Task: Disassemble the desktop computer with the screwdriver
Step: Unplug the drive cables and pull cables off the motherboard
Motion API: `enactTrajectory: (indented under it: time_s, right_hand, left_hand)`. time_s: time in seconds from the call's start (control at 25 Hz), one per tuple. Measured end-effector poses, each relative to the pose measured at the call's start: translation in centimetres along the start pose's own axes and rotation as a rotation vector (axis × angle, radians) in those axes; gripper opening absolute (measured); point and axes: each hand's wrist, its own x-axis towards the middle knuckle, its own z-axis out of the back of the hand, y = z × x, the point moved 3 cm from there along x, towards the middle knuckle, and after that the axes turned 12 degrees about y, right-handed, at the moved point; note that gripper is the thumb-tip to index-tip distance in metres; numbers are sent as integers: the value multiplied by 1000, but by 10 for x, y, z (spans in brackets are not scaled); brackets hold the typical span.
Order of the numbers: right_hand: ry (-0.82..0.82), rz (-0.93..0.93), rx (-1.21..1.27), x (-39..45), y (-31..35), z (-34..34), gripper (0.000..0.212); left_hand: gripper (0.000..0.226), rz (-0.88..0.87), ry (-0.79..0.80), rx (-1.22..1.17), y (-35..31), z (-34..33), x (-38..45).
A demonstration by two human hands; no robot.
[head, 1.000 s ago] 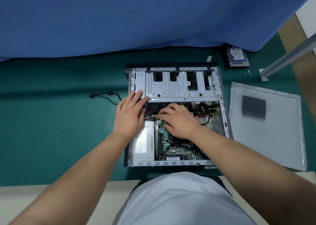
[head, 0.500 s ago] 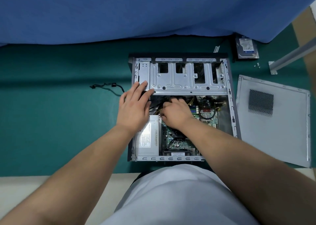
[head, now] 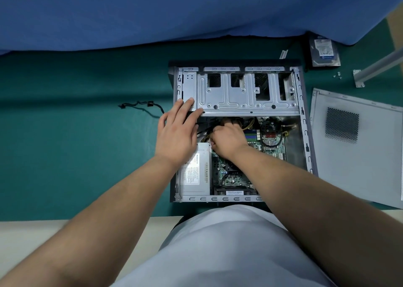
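Note:
An open desktop computer case (head: 303, 121) lies on its side on the green mat. Its silver drive cage (head: 237, 92) fills the far half. Below it sit the green motherboard (head: 270, 138) and the grey power supply (head: 196, 175). My left hand (head: 176, 134) rests flat with straight fingers on the cage's left edge. My right hand (head: 226, 138) is curled down among the yellow and black cables (head: 248, 124) under the cage; its fingertips are hidden, and what they hold cannot be made out. No screwdriver is in view.
The removed side panel (head: 357, 147) lies right of the case. A hard drive (head: 325, 51) and small screws (head: 338, 75) lie at the far right near a metal leg (head: 379, 66). A loose black cable (head: 141, 106) lies left. A blue cloth (head: 174, 9) hangs behind.
My right hand has slid further up and left into the cables under the drive cage, its fingers curling in. My left hand has stayed on the cage edge. The camera view has shifted.

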Motion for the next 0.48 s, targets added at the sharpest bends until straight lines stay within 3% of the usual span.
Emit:
enactTrajectory:
  time_s: [0.48]
  right_hand:
    - [82,-9,113,8,-3,7,12]
  left_hand:
    - [47,4,-7,-11,2,-2,1]
